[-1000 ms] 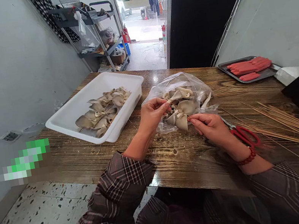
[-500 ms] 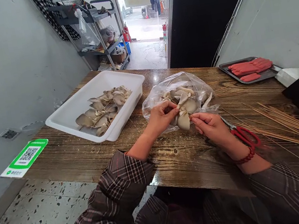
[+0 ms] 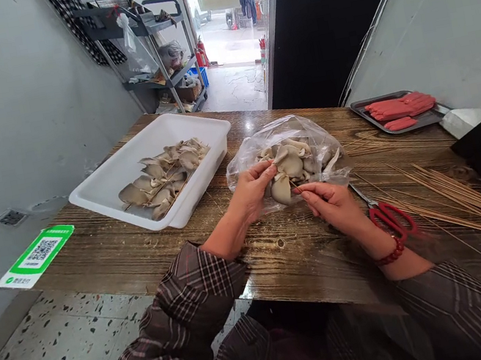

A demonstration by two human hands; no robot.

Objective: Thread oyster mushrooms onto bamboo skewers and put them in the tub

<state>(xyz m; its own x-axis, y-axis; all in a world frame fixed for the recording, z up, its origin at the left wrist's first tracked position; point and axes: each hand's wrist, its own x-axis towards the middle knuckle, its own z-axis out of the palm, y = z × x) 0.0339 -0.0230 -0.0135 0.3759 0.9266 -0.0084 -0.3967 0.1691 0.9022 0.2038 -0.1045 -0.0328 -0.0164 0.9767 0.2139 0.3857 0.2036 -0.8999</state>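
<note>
My left hand (image 3: 252,190) pinches a grey oyster mushroom piece (image 3: 281,190) in front of an open clear plastic bag (image 3: 241,161) of mushrooms. Closed around a thin wooden skewer (image 3: 296,187), my right hand (image 3: 331,204) is just to the right, a red bead bracelet on its wrist. The skewer's far end meets the mushroom; its tip is hidden. To the left, a white plastic tub (image 3: 102,189) holds mushrooms on skewers (image 3: 154,179).
Red-handled scissors (image 3: 389,216) lie right of my right hand. Loose skewers (image 3: 467,199) spread over the wooden table (image 3: 143,259). A dark tray (image 3: 379,121) with pink sausages stands back right. A green-white QR card (image 3: 38,258) lies at the left edge.
My left hand has shifted slightly left and back with the mushroom. More of the skewer shows between the hands, and my right hand has moved a little left.
</note>
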